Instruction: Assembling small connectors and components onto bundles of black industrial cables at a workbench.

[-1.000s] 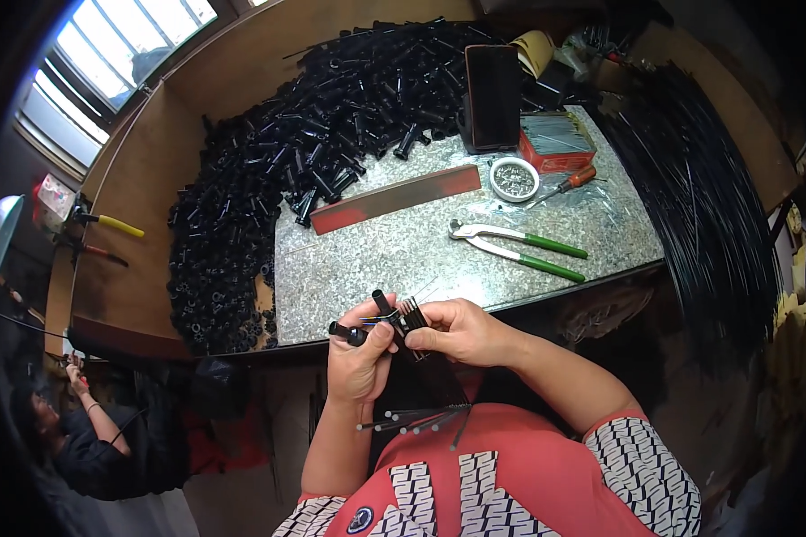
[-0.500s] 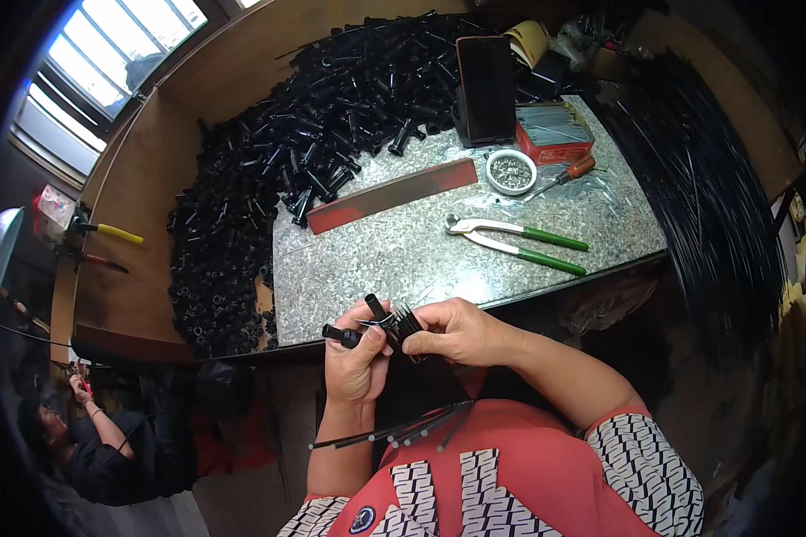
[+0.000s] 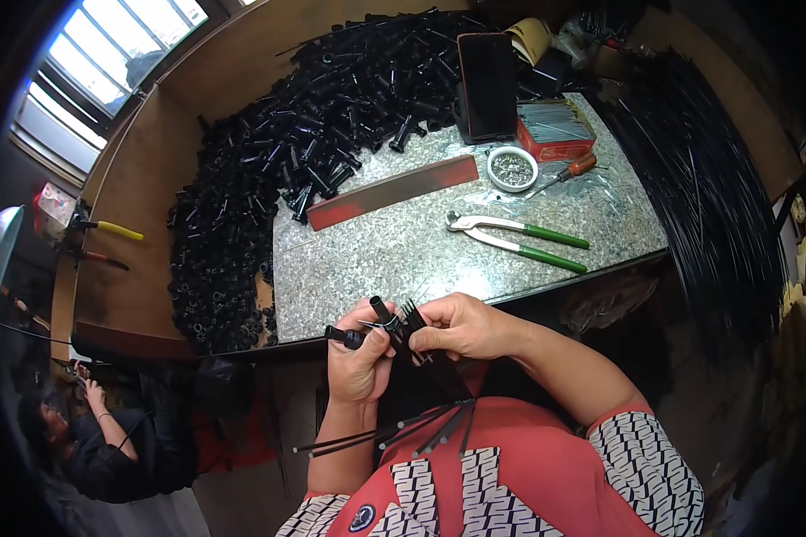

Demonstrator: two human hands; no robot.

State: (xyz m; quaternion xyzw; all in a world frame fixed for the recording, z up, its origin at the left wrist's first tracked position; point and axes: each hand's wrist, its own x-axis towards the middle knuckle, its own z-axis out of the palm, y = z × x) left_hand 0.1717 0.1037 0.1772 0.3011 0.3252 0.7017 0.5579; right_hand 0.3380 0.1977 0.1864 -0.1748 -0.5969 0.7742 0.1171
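Observation:
In front of my body, below the worktable's front edge, both hands work close together. My left hand is closed around black tubular plastic parts; one tube sticks up between the fingers and another points out to the left. Close beside it on the right, my right hand pinches a bunch of thin black rods near their upper ends. The rods' lower ends fan out across my lap. Fingers partly hide where rods and tubes meet, so I cannot tell whether they are joined.
Green-handled pincers lie on the speckled tabletop, near a flat metal bar. Behind are a white bowl of small metal pieces, a screwdriver, a red box, a phone and heaped black tubes. A co-worker sits left.
Both hands have shifted very slightly right. The rods' lower ends have spread wider and swung to the left over my lap. The co-worker's hand has moved a little.

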